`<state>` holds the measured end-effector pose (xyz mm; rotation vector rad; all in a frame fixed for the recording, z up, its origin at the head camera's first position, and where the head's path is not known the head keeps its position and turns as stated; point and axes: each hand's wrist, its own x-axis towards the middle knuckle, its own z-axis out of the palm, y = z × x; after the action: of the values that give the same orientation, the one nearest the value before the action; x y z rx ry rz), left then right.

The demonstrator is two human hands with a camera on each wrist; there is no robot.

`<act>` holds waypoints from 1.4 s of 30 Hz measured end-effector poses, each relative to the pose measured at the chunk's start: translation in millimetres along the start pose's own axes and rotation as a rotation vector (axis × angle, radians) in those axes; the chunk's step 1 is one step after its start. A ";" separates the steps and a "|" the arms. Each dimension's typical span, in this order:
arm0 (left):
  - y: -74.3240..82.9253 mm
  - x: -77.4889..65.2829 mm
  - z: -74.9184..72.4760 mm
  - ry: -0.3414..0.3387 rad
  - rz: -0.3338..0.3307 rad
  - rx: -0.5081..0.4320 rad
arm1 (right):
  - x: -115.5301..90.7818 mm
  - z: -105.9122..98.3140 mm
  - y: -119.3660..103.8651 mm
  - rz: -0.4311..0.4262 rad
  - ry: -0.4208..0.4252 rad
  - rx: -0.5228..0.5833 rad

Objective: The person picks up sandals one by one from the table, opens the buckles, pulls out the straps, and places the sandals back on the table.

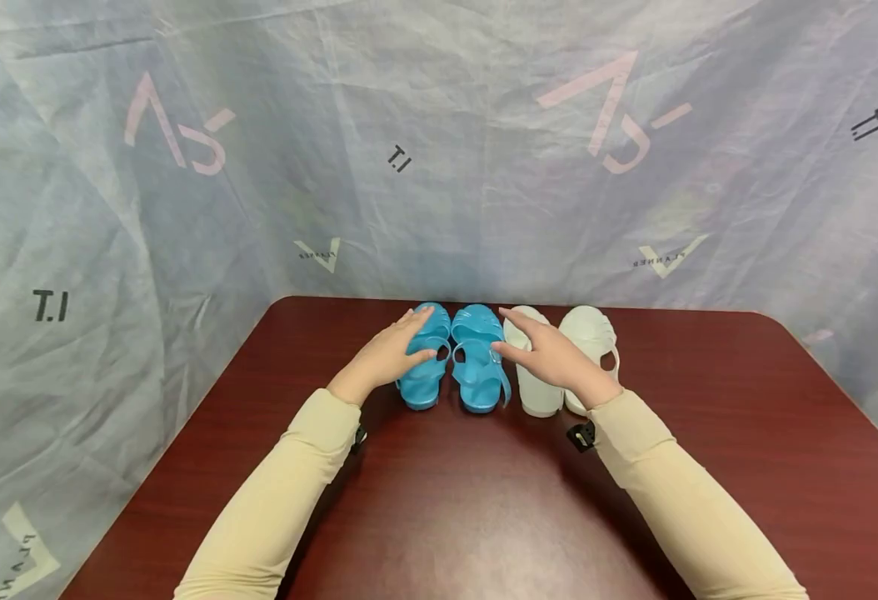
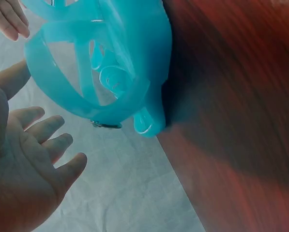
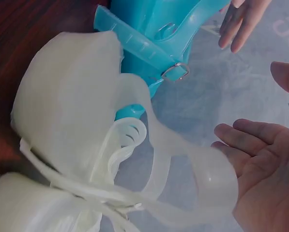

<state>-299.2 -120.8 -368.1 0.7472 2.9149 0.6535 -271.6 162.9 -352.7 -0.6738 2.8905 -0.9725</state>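
Note:
Two blue sandals stand side by side at the table's far edge, a left one (image 1: 422,387) and a right one (image 1: 478,392). Right of them is a pair of white sandals, the nearer-to-blue one (image 1: 540,396) and the outer one (image 1: 587,325). My left hand (image 1: 386,354) hovers over the left blue sandal, fingers spread and nothing in them. In the left wrist view the sandal's strap (image 2: 52,82) rises beside the thumb. My right hand (image 1: 555,354) hangs over the white sandals, fingers extended. A blue strap with a metal buckle (image 3: 175,71) shows in the right wrist view.
The sandals stand on a dark red wooden table (image 1: 454,508). Grey printed cloth (image 1: 439,208) hangs right behind its far edge and along the left side. Dark wrist cameras (image 1: 581,436) sit under the cuffs.

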 end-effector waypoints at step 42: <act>-16.4 -4.3 8.8 0.059 -0.083 -0.154 | 22.8 25.4 -32.4 0.038 0.029 0.181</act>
<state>-301.3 -132.5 -383.1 0.5971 2.8874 0.8932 -275.7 116.0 -351.7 -0.5943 2.7819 -1.2298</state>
